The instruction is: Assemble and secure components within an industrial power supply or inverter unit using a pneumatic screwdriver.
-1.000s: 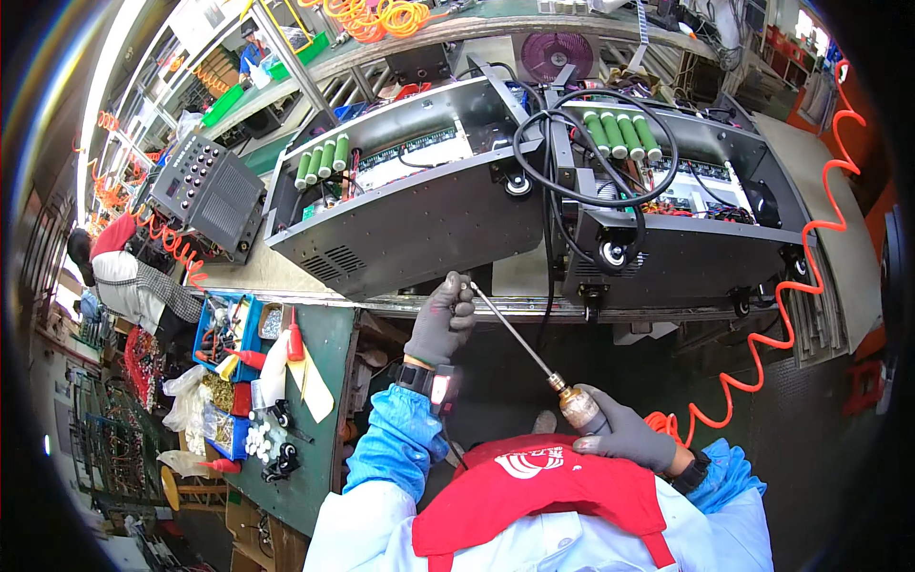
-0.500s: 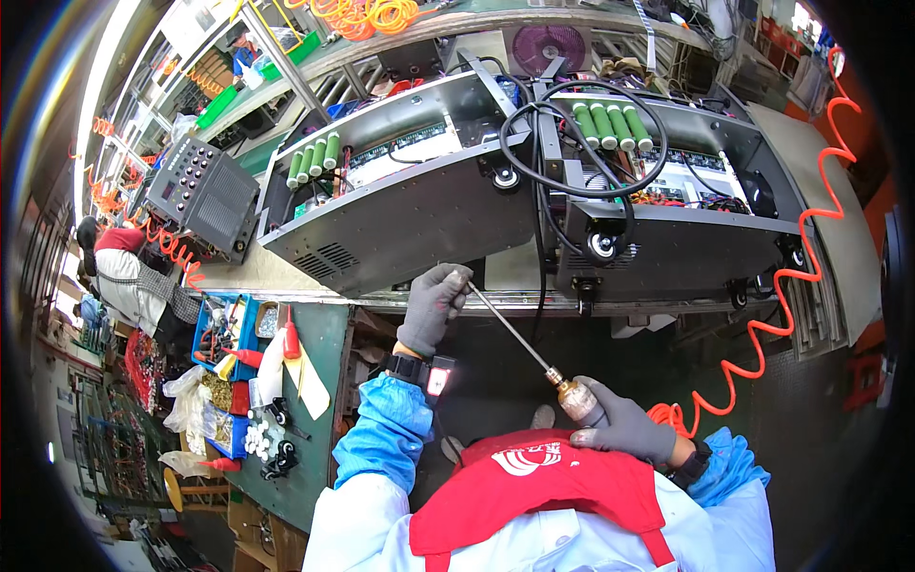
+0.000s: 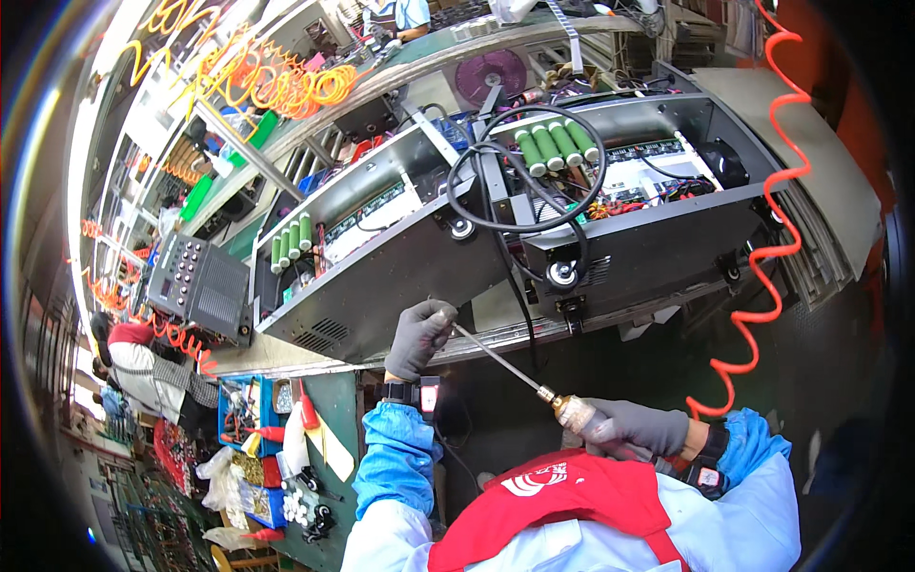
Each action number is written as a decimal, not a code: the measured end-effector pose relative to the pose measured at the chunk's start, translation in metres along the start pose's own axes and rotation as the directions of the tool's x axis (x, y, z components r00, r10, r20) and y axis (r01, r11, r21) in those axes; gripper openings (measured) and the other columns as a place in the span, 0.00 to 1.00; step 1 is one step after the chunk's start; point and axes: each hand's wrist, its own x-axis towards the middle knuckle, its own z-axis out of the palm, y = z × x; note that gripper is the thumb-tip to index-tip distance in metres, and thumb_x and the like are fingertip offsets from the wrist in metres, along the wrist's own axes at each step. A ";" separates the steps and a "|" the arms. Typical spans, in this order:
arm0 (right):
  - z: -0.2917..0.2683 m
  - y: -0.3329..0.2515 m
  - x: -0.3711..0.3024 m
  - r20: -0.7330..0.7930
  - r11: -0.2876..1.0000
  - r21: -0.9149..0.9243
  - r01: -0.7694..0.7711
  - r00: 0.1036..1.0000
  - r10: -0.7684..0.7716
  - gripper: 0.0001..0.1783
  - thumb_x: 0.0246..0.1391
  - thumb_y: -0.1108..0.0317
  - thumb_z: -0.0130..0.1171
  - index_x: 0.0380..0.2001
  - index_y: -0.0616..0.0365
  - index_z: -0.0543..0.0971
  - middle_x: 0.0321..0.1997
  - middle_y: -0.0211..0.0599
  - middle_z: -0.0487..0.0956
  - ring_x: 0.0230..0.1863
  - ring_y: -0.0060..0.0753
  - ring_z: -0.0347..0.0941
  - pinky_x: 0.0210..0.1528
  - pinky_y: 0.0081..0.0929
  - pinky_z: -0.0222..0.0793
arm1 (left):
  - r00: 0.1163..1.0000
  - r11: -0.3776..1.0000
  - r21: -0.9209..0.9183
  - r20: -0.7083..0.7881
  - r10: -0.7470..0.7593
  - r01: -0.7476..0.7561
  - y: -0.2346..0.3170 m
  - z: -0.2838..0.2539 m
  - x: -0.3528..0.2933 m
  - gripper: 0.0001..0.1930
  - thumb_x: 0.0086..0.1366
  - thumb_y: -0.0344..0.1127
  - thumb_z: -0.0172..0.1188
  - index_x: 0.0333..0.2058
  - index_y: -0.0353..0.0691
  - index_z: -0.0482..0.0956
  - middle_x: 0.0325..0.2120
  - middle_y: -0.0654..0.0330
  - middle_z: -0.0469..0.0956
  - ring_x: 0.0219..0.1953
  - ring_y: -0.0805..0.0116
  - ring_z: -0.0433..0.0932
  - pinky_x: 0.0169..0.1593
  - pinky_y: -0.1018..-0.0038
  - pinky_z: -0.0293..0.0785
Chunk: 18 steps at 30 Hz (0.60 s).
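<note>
A grey control unit with knobs (image 3: 202, 291) sits at left, beyond a green table (image 3: 338, 396) bearing a blue bin (image 3: 229, 417) and plastic bags (image 3: 218, 480). Orange coiled hoses (image 3: 319, 86) bunch behind, left of a purple fan (image 3: 490, 76).

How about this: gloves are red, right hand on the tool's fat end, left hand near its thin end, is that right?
Nearly: in the head view the gloves are grey, not red. The right hand is on the tool's fat end, the left hand near its thin end.
</note>
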 end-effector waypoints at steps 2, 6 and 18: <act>0.011 -0.004 0.000 -0.126 0.973 -0.231 0.015 0.991 -0.045 0.46 0.50 0.51 0.66 0.66 0.61 0.57 0.46 0.43 0.76 0.35 0.27 0.75 0.37 0.22 0.71 | 0.999 0.987 0.156 -0.009 -0.043 0.044 0.006 -0.002 0.004 0.12 0.63 0.38 0.64 0.36 0.32 0.80 0.22 0.65 0.74 0.20 0.81 0.66 0.23 0.83 0.59; 0.010 -0.003 0.002 -0.296 0.773 -0.630 -0.073 0.943 -0.152 0.53 0.49 0.50 0.68 0.69 0.61 0.53 0.54 0.41 0.74 0.54 0.32 0.72 0.59 0.28 0.66 | 0.994 0.967 0.227 -0.031 -0.108 0.113 0.017 0.007 0.014 0.12 0.63 0.37 0.64 0.35 0.32 0.81 0.22 0.65 0.76 0.21 0.80 0.68 0.25 0.82 0.62; -0.004 -0.006 0.047 -0.419 0.868 -0.467 0.165 0.824 -0.382 0.49 0.50 0.53 0.68 0.69 0.56 0.54 0.38 0.38 0.78 0.31 0.26 0.75 0.34 0.25 0.72 | 0.974 0.984 -0.012 -0.143 -0.177 0.178 -0.037 0.083 0.019 0.25 0.72 0.52 0.50 0.56 0.38 0.71 0.27 0.65 0.72 0.23 0.80 0.68 0.21 0.84 0.62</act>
